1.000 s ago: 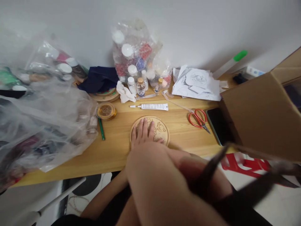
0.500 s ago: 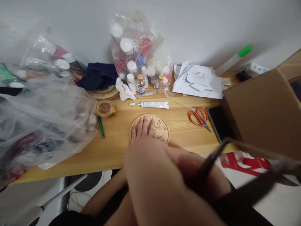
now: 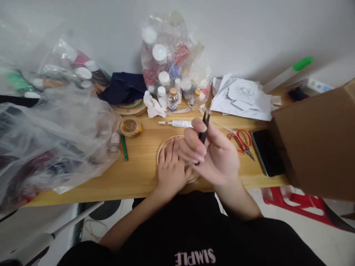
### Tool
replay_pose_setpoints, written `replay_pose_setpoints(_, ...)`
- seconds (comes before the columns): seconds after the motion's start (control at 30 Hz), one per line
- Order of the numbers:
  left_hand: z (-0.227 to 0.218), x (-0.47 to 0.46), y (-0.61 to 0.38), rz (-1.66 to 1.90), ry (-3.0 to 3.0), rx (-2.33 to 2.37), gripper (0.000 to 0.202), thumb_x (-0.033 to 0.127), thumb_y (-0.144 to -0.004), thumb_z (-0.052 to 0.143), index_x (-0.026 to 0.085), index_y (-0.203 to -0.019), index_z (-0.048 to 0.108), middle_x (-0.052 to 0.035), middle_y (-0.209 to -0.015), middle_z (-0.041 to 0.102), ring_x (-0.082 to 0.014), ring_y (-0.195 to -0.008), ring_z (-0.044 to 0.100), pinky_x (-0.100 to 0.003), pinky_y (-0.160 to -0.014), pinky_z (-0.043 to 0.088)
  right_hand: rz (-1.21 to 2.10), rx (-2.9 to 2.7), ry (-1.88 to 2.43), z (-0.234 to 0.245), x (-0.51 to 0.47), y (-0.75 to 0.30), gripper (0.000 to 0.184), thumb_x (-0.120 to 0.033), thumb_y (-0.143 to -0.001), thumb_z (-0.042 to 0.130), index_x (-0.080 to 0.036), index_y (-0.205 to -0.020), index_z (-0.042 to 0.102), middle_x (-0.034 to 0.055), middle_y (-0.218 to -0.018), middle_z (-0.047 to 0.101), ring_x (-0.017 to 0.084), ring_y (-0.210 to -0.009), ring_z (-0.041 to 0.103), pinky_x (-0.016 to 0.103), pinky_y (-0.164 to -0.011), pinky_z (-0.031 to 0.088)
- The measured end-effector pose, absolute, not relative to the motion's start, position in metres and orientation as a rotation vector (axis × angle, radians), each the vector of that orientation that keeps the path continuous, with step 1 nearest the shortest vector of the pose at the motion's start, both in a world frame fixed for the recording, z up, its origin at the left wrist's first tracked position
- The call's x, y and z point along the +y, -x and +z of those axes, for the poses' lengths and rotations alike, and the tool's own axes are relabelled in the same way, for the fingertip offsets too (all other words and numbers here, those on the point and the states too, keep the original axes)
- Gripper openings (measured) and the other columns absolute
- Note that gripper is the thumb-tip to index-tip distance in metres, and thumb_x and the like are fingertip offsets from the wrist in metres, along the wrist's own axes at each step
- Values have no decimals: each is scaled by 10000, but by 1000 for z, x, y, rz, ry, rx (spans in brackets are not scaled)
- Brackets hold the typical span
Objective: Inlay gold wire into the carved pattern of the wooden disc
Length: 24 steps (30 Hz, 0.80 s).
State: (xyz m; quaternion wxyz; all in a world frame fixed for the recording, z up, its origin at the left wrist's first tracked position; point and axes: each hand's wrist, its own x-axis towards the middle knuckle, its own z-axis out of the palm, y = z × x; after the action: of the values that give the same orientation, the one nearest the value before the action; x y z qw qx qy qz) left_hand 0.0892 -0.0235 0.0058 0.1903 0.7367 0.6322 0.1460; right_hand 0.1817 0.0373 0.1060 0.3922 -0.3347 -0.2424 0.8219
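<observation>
1. Firstly, the wooden table (image 3: 138, 159) carries a plastic bag (image 3: 69, 147) at left; a cardboard box (image 3: 318, 140) stands at right. Perhaps both sit aside to give us room.
2. The round wooden board (image 3: 164, 143) lies near us, at the middle, partly hidden.
3. Our left hand (image 3: 170, 171) rests flat upon it, fingers slightly spread, gripping nothing; probably this steadies the board.
4. Our right hand (image 3: 220, 159) is curled above the board's right part; whether they touch, we cannot tell.
5. Red-handled scissors (image 3: 245, 150) lie to the right.
6. Black tweezers (image 3: 203, 136) are pinched in our right fingers, tips pointing far and narrowly apart.
</observation>
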Motion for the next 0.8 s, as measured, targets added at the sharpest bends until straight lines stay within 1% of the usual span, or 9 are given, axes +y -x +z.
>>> replay_pose_setpoints(0.07,3,-24,-89,440,-2081,1836,613,408,-943,542,89,-1459,451,-222,-1581,355,-399,-1476,324,-624,-1196,269,2068,-554,870,88,54,-195,226,-377,-938,517,-228,-770,504,-64,-562,387,71,-446,279,188,-435,267)
replay_pose_setpoints(0.13,1,-25,-87,516,-2131,1870,598,402,-935,563,89,-1437,474,-229,-1552,400,-400,-1451,368,-624,-1174,311,2066,-608,989,69,60,-208,225,-397,-862,629,-213,-788,523,-76,-552,385,57,-433,241,196,-416,212)
replay_pose_setpoints(0.2,3,-24,-83,668,-2149,1842,524,345,-936,562,95,-1394,513,-220,-1515,456,-379,-1428,408,-592,-1155,363,2062,-649,1022,56,56,-217,267,-421,-804,699,-198,-807,551,-75,-556,409,50,-430,234,204,-403,163)
replay_pose_setpoints(0.3,16,-18,-72,975,-2005,1684,364,253,-951,527,130,-1287,596,-180,-1409,567,-300,-1363,498,-504,-1120,440,2020,-721,1048,48,45,-224,306,-444,-780,739,-177,-827,596,-60,-579,482,37,-431,257,207,-411,155)
replay_pose_setpoints(0.43,45,1,-60,1144,-1522,1479,254,272,-947,561,190,-1159,676,-92,-1202,710,-204,-1152,653,-392,-1036,516,1955,-836,1053,53,34,-221,271,-415,-799,757,-176,-851,639,-39,-610,572,29,-444,310,201,-438,190)
replay_pose_setpoints(0.53,59,15,-57,1152,-1188,1316,197,303,-873,659,196,-1024,729,-63,-1047,764,-184,-981,712,-322,-885,573,1912,-928,1050,58,30,-217,226,-387,-823,750,-189,-887,662,-30,-621,603,46,-484,385,192,-457,252)
replay_pose_setpoints(0.6,62,20,-57,1187,-1110,1224,130,274,-829,703,201,-925,750,-46,-956,774,-169,-901,718,-297,-828,576,1836,-1054,1065,61,28,-215,175,-359,-856,717,-197,-902,668,-23,-650,623,64,-545,477,189,-493,327)
replay_pose_setpoints(0.67,62,21,-58,1265,-1129,1195,57,234,-803,726,213,-843,761,-30,-900,769,-152,-863,708,-290,-825,566,1732,-1207,1076,64,26,-215,118,-322,-886,677,-206,-908,665,-21,-681,634,78,-613,552,192,-544,398)
replay_pose_setpoints(0.8,61,20,-57,1352,-1178,1213,33,204,-778,752,231,-769,767,-13,-812,739,-128,-789,679,-274,-779,547,1595,-1386,1081,68,23,-214,47,-249,-909,627,-218,-925,659,-29,-717,645,82,-665,610,201,-618,482)
